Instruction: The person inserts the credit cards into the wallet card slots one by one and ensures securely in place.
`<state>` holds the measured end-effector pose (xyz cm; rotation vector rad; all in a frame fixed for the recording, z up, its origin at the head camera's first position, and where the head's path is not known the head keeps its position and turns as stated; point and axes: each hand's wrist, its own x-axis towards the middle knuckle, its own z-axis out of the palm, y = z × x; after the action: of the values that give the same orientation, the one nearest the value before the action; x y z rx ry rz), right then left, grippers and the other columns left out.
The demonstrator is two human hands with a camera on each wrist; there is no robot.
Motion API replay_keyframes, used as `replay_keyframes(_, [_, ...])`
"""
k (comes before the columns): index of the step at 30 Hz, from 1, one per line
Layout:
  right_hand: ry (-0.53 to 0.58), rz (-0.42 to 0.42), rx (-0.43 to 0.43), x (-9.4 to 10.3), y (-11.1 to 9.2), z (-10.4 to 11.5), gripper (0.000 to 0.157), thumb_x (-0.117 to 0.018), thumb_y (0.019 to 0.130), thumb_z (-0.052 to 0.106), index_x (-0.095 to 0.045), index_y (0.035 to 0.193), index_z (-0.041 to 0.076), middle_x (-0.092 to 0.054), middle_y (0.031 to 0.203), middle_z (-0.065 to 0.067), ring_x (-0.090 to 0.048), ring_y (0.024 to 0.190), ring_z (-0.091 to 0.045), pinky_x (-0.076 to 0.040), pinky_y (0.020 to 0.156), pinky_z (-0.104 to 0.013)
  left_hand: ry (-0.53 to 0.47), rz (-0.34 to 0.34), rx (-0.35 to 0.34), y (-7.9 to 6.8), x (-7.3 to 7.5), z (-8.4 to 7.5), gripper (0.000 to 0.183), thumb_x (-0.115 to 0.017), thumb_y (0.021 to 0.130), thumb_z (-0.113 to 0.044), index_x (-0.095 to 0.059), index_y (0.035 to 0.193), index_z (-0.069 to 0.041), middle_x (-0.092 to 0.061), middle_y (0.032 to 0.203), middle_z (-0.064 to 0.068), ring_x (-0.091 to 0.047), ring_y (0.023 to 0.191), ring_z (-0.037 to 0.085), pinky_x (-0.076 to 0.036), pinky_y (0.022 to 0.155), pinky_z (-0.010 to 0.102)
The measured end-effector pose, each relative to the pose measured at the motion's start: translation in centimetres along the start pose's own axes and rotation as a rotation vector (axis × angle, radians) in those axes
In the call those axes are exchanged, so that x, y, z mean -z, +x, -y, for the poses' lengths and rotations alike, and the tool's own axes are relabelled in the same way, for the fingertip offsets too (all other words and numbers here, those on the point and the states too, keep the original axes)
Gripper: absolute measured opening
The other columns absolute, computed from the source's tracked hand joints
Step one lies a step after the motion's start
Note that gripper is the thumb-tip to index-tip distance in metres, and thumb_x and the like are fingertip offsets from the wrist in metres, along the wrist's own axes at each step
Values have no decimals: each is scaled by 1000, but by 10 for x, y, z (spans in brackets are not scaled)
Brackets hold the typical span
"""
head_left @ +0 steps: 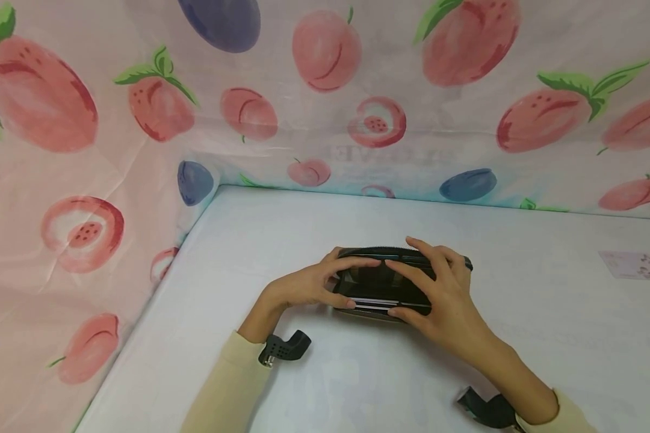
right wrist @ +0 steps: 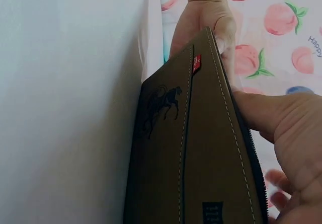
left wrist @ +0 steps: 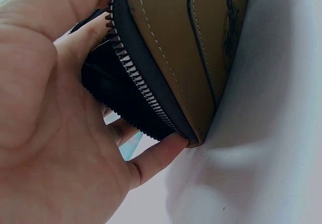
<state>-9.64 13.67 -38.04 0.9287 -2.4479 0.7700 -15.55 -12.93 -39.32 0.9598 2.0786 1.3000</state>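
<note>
A zip wallet (head_left: 380,273), brown outside and black inside, stands unzipped on the white surface with its opening upward. My left hand (head_left: 316,281) holds its left end, thumb on the near rim and a finger reaching over the opening. At the right end my right hand (head_left: 445,291) grips the wallet, its thumb on the near rim and a finger over the opening. Metal zip teeth (left wrist: 138,83) run along the edge in the left wrist view. The right wrist view shows a dark horse print (right wrist: 162,105) and a small red tag (right wrist: 197,63) on the brown face.
A pale pink card (head_left: 632,265) lies on the white table (head_left: 238,240) at the far right. Fruit-printed cloth (head_left: 325,114) rises behind and on the left. Each wrist wears a black camera mount, the left one (head_left: 287,347) close above the table.
</note>
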Motion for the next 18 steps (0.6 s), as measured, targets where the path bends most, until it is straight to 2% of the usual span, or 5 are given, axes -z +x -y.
replay_keyframes(2, [-21, -6, 0, 0, 0, -1, 69, -53, 84, 65, -55, 134, 17, -31, 148, -15, -19, 130, -42, -15, 89, -67, -7, 1, 0, 0, 0, 0, 70, -74, 83, -28, -41, 142, -44, -28, 136, 1, -34, 125, 18, -35, 98, 43])
replay_keyframes(5, [-35, 6, -14, 1, 0, -1, 79, -72, 75, 60, -52, 137, 16, -30, 148, -14, -12, 136, -41, -11, 89, -69, -16, 0, 2, 0, 0, 0, 70, -74, 83, -27, -41, 142, -43, -27, 137, 1, -34, 124, 18, -36, 98, 41])
replay_keyframes(8, [-45, 20, -23, 1, -1, -1, 87, -88, 63, 39, -50, 138, 15, -30, 148, -15, -11, 137, -41, -10, 90, -70, -18, -7, -1, 1, -1, -1, 71, -75, 82, -25, -42, 143, -40, -27, 137, 2, -35, 123, 18, -37, 97, 40])
replay_keyframes(9, [-51, 22, -26, 1, -1, 0, 89, -90, 60, 32, -50, 138, 15, -30, 148, -15, -12, 137, -41, -10, 90, -70, -13, -10, -4, 1, -1, 0, 71, -75, 82, -25, -42, 143, -39, -28, 137, 2, -36, 123, 18, -38, 96, 39])
replay_keyframes(18, [-86, 16, -38, -1, 0, 0, 88, -92, 59, 31, -51, 136, 15, -30, 147, -15, -15, 133, -43, -11, 89, -70, -2, -28, 1, 1, -2, -3, 70, -76, 81, -24, -44, 143, -36, -29, 135, 3, -39, 119, 20, -40, 94, 38])
